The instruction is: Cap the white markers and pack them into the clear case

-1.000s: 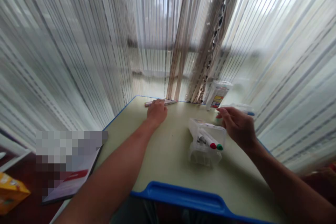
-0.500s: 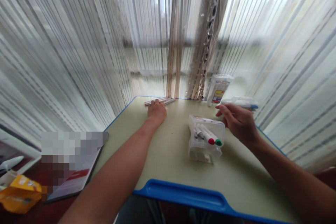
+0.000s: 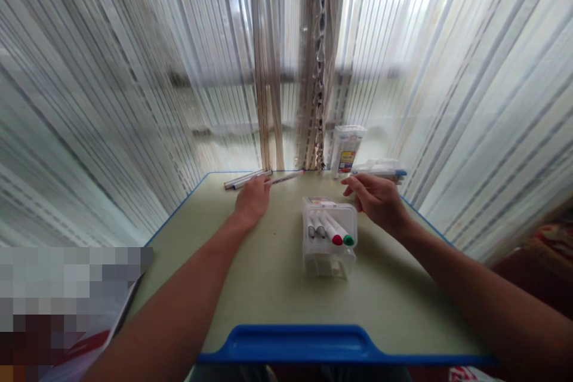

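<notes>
My left hand [image 3: 253,200] lies on the pale green desk [image 3: 268,274] near its far edge, its fingertips touching a few pale markers [image 3: 250,179] that lie there. My right hand [image 3: 376,200] hovers just right of a clear plastic box [image 3: 329,239], fingers loosely curled and apart, holding nothing that I can see. In the box lie several markers, one with a red cap [image 3: 336,239] and one with a green cap [image 3: 348,240].
A clear upright container with a label [image 3: 347,149] and a flat clear lid or case [image 3: 380,167] stand at the desk's far right. Striped curtains [image 3: 134,101] close in behind and on both sides. A blue handle rim [image 3: 304,343] edges the desk's near side.
The view has swung right and down, so everything sits further left in the frame. My left hand stays on the markers at the far edge. My right hand stays beside the box.
</notes>
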{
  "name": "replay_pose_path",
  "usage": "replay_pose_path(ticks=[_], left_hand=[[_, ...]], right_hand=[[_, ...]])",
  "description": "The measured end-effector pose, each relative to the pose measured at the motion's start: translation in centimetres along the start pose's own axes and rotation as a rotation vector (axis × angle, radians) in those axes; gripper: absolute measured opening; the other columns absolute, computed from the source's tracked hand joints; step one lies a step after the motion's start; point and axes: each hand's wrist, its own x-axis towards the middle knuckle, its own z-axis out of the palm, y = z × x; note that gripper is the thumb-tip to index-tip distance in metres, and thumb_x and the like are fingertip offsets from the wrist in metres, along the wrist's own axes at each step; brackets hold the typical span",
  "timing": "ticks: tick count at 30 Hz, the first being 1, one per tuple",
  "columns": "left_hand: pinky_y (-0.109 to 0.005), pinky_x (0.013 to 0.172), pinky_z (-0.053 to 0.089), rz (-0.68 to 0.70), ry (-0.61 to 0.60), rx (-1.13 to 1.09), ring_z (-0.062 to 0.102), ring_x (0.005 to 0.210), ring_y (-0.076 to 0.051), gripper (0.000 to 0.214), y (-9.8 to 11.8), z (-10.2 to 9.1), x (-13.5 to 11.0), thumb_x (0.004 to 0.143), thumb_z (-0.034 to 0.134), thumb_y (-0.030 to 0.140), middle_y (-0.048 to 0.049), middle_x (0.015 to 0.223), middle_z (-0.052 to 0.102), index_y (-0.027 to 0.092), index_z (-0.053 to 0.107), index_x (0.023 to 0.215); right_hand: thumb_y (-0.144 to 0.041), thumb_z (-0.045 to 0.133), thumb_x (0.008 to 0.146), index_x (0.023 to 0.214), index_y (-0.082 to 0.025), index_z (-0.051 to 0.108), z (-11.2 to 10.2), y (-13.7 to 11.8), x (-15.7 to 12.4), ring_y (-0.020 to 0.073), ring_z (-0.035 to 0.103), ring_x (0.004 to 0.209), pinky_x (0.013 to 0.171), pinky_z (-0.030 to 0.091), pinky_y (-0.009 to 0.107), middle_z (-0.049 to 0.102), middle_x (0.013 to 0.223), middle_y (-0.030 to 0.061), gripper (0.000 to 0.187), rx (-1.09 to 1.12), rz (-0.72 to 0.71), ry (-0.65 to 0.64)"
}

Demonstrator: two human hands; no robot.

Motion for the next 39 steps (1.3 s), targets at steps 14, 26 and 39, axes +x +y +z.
replay_pose_path(ticks=[14, 26, 39], left_hand=[[-0.021, 0.054, 0.046, 0.207, -0.065, -1.009, 0.052, 0.058, -0.01, 0.027, 5.4, -2.1, -2.5, 0.09, 0.064, 0.035, -0.0012, 0.074, 0.061, 0.013, 0.073, 0.102], [-0.024, 0.056, 0.049, 0.02, -0.098, -1.303, 0.059, 0.063, -0.012, 0.019, 5.6, -2.0, -2.5, 0.092, 0.055, 0.026, -0.0041, 0.078, 0.066, 0.013, 0.065, 0.102], [-0.021, 0.051, 0.044, 0.124, -0.066, -1.128, 0.053, 0.054, -0.008, 0.024, 5.6, -1.7, -2.5, 0.087, 0.065, 0.03, -0.0029, 0.074, 0.067, 0.011, 0.071, 0.099]], right_hand=[[-0.05, 0.074, 0.083, 0.121, -0.016, 0.062, 0.1, -1.9, -0.2, 0.0088, 0.057, 0.047, 0.038, 0.043, 0.022, 0.068, 0.082, 0.0015, 0.052, 0.348, -0.027, 0.049], [-0.04, 0.072, 0.085, 0.099, -0.013, 0.07, 0.3, -2.7, -0.3, 0.0081, 0.054, 0.043, 0.037, 0.041, 0.023, 0.071, 0.076, 0.0033, 0.031, 0.413, 0.03, 0.023], [-0.04, 0.077, 0.081, 0.092, -0.015, 0.072, 0.2, -2.4, -0.2, 0.0071, 0.053, 0.04, 0.035, 0.041, 0.022, 0.07, 0.069, 0.0015, 0.028, 0.377, 0.041, 0.056]])
